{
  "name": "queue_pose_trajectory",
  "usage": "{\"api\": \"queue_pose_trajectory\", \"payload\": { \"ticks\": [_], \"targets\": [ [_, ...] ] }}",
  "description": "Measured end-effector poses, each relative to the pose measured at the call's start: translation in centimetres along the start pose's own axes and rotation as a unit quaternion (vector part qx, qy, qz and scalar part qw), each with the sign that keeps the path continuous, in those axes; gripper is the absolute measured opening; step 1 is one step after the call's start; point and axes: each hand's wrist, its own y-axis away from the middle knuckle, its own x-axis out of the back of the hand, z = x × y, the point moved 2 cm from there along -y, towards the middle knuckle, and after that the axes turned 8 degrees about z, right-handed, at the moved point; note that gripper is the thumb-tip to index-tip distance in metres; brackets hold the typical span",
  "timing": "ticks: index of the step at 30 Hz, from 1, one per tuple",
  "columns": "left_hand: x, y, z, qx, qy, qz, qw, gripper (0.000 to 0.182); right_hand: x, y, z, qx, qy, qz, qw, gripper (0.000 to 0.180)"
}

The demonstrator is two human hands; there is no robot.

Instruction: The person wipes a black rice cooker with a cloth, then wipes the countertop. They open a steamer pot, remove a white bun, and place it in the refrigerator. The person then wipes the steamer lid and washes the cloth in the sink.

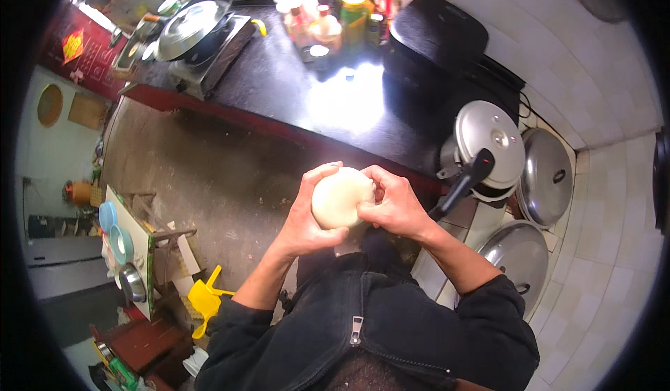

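Between my two hands is a smooth, round, pale piece of dough (340, 198), held in the air in front of my body near the counter's front edge. My left hand (304, 210) curves around its left side, thumb below and fingertips above. My right hand (393, 202) pinches the right edge of the dough with thumb and bent fingers, where the surface looks puckered. The underside of the dough is hidden.
Ahead runs a black countertop (261, 77) with a lidded wok (191, 29) on a gas stove, several bottles and jars (335, 14), and a black appliance (439, 32). A pressure cooker (489, 139) juts its handle near my right forearm. A yellow plastic stool (205, 299) stands left.
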Motion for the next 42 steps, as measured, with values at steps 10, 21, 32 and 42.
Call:
{"api": "queue_pose_trajectory", "payload": {
  "ticks": [10,21,32,42],
  "targets": [
    [19.1,7.8,-2.1,0.089,0.172,0.16,0.968,0.094,-19.4,-7.2,-4.6,-0.055,-0.059,-0.233,0.969,0.033],
    [35.7,15.0,-1.7,0.078,0.035,0.314,0.945,0.094,-40.2,-14.9,-9.4,-0.008,0.031,-0.391,0.92,0.028],
    [51.2,12.1,-3.0,0.054,0.073,0.384,0.919,0.09,-54.4,-26.5,-15.8,-0.072,-0.02,-0.515,0.854,0.029],
    [65.8,10.6,-5.0,0.049,0.08,0.448,0.889,0.088,-70.2,-34.6,-20.0,0.011,0.054,-0.499,0.865,0.02]
  ]
}}
